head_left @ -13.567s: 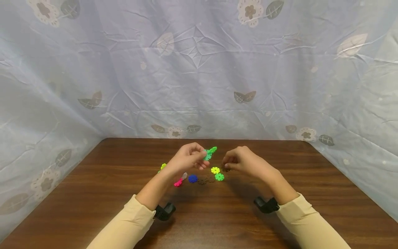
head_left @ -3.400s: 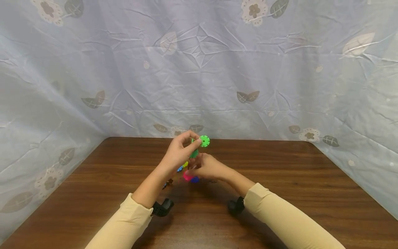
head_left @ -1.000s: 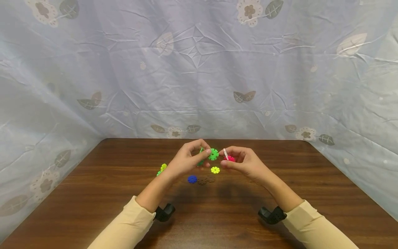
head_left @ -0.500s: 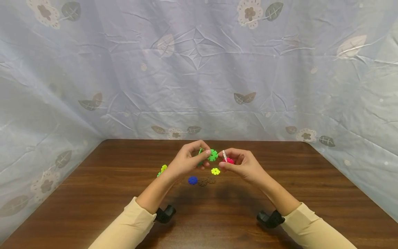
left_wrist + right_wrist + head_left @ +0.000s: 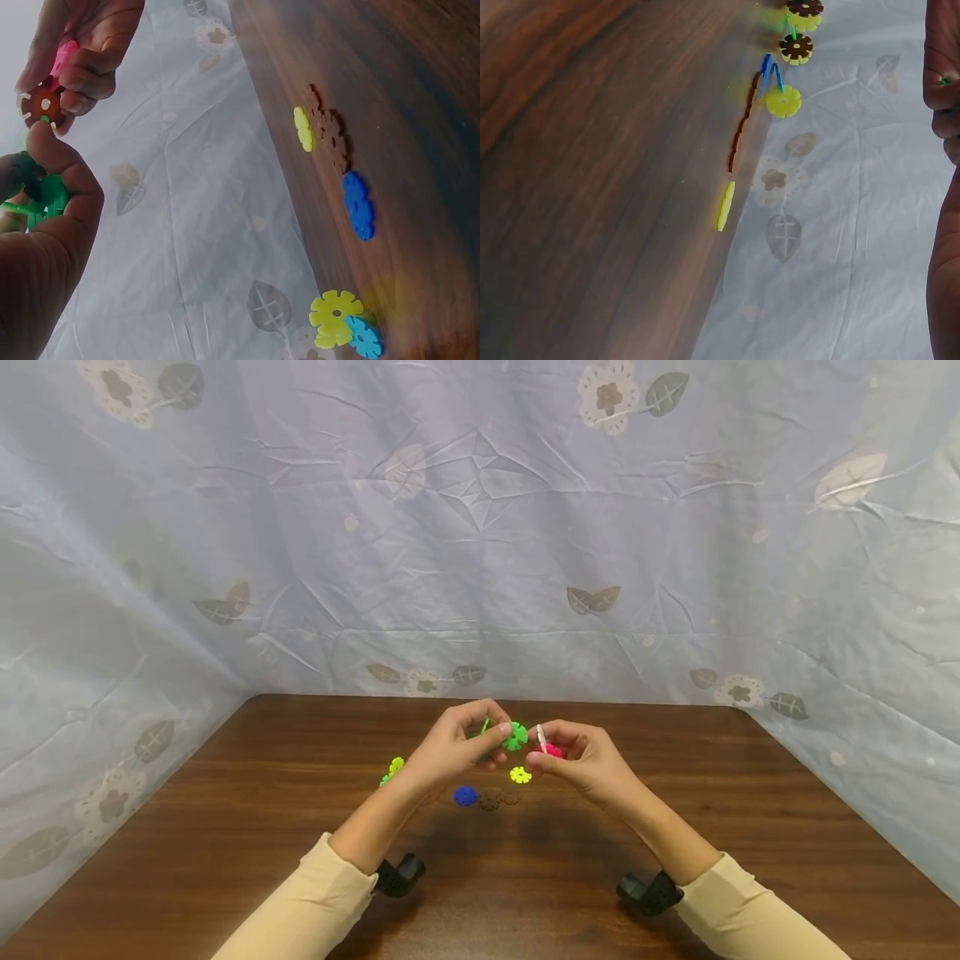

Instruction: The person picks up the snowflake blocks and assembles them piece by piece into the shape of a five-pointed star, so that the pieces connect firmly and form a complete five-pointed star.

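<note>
My left hand (image 5: 457,745) pinches several joined notched plastic discs. One green disc (image 5: 515,736) faces up at the fingertips, and more green discs (image 5: 49,201) show behind the thumb in the left wrist view. My right hand (image 5: 581,756) pinches a pink notched disc (image 5: 552,750) joined to a second disc (image 5: 542,738), white and edge-on in the head view. In the left wrist view a brown-looking disc (image 5: 41,106) with pale notches sits at the right hand's fingertips, its rim right at the green piece. Both pieces are held above the table, close together.
On the wooden table (image 5: 300,860) lie a yellow disc (image 5: 521,775), a blue disc (image 5: 466,796) and brown discs (image 5: 490,800). Further left is a joined yellow, green and blue cluster (image 5: 396,766), partly behind my left forearm. Patterned cloth (image 5: 480,568) hangs behind the table.
Since 3.4 s ago my right hand has lifted the pink piece off the table and brought it beside the green piece. Over the last second both hands have barely moved.
</note>
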A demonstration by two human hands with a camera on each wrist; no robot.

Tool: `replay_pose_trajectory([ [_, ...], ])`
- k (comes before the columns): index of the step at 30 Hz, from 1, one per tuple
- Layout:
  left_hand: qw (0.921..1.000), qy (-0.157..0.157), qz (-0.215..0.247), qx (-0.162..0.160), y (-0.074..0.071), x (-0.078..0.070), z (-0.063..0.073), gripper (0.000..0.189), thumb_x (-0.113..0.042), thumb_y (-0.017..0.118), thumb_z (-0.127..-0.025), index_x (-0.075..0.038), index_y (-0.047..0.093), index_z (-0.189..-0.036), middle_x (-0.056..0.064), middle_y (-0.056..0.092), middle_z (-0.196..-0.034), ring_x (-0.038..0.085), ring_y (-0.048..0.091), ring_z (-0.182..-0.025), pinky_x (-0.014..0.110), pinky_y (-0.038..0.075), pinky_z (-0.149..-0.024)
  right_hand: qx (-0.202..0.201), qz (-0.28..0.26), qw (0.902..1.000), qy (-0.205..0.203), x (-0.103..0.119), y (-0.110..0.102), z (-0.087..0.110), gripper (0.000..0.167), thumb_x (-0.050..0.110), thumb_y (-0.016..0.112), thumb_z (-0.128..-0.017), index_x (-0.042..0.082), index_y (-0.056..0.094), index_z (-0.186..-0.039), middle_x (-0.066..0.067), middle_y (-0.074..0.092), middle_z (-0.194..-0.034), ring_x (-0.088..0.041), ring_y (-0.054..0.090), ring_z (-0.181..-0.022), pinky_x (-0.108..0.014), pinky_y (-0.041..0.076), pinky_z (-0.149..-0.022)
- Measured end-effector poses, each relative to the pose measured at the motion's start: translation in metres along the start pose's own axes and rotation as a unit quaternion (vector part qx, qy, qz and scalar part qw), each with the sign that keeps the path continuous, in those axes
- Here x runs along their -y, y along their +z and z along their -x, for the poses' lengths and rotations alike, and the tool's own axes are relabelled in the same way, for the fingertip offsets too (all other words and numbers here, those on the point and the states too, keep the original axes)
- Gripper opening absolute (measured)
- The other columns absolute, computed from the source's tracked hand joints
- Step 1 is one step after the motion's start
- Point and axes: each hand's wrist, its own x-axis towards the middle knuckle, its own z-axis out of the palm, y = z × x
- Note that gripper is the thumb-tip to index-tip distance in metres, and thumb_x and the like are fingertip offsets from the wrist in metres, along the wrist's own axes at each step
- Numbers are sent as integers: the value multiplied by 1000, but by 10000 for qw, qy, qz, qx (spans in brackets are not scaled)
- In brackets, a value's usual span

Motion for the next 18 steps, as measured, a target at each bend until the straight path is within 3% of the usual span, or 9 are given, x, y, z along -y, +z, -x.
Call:
replay_pose_trajectory([
  [5,9995,108,-307,28,-5,0,0,16,-14,60,-107,1,66,-108,17,71,-94,18,70,-77,38,62,-72,59,302,9995,65,2,1,-1,31,7,74,-97,-7,64,-122,7,76,-95,-7,74,-86,-31,64,-84],
  [9,9992,-157,-323,155,-9,-1,1,16,-16,61,-107,-1,67,-109,8,69,-96,17,69,-78,36,61,-72,315,773,9965,62,4,-2,-1,34,12,75,-97,3,65,-129,-3,76,-105,-16,76,-92,-35,64,-84],
  [13,9986,-387,-299,179,-12,-2,2,16,-18,61,-107,-4,68,-111,13,69,-102,17,70,-80,31,59,-71,510,1342,9896,-51,11,-8,0,43,14,77,-96,12,61,-136,-11,75,-111,-25,77,-96,-34,63,-84],
  [18,9983,-485,-296,162,-15,-2,1,15,-17,62,-107,-4,68,-111,15,70,-100,17,70,-78,31,59,-71,608,1840,9809,-178,17,-17,1,45,14,74,-99,11,58,-141,-9,76,-105,-20,76,-88,-36,64,-79],
])
